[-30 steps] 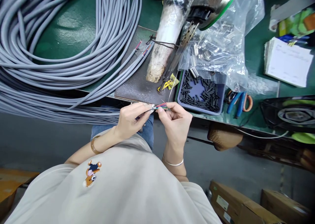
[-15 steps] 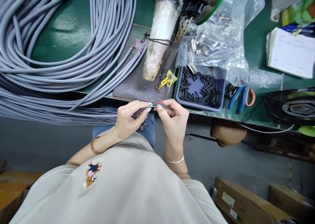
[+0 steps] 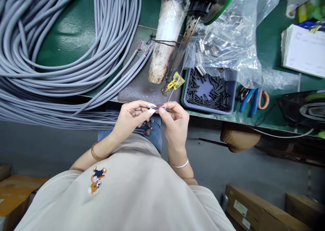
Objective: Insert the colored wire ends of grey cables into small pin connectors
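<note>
Coloured wires (image 3: 159,107) (red included) lie between left hand (image 3: 129,118) and right hand (image 3: 177,123), seemingly pinched by both hands.

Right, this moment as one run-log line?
left hand: pinching thin multicoloured wires | right hand: pinching same wires | nearby: bluish-purple plastic tray

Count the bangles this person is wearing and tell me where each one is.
2: a brown bangle on the left wrist, a silver bangle on the right wrist. Sleeves could hide others.
</note>
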A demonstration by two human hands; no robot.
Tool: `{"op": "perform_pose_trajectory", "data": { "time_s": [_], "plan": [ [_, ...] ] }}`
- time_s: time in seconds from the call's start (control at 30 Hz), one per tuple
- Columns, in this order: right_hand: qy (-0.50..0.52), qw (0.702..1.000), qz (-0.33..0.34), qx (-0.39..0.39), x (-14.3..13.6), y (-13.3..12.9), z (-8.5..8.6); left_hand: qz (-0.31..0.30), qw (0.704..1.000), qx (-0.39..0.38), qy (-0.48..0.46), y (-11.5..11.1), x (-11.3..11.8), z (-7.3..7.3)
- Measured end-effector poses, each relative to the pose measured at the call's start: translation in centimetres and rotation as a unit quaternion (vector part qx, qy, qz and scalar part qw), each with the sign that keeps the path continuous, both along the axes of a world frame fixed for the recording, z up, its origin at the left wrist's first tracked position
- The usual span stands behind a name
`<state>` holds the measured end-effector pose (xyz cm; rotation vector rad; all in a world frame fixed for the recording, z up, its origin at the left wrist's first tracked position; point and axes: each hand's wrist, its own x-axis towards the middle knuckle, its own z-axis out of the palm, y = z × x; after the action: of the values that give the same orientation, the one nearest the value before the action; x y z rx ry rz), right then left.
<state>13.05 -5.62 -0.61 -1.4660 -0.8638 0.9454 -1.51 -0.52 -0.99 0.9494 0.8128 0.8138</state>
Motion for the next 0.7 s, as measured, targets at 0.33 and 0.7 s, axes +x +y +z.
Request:
{"op": "perform_pose_trajectory", "data": {
  "time_s": [0.33, 0.7],
  "plan": [
    [-0.075, 0.997, -0.008, 0.014, 0.1, -0.4, 0.3, 0.004, 0.999, -0.009, -0.031, 0.3, 0.7, 1.1],
    [-0.19, 0.981, 0.009, 0.041, 0.9, -1.0, 1.0, -0.011, 1.0, 0.001, 0.006, 0.1, 0.7, 0.9]
  ]
}}
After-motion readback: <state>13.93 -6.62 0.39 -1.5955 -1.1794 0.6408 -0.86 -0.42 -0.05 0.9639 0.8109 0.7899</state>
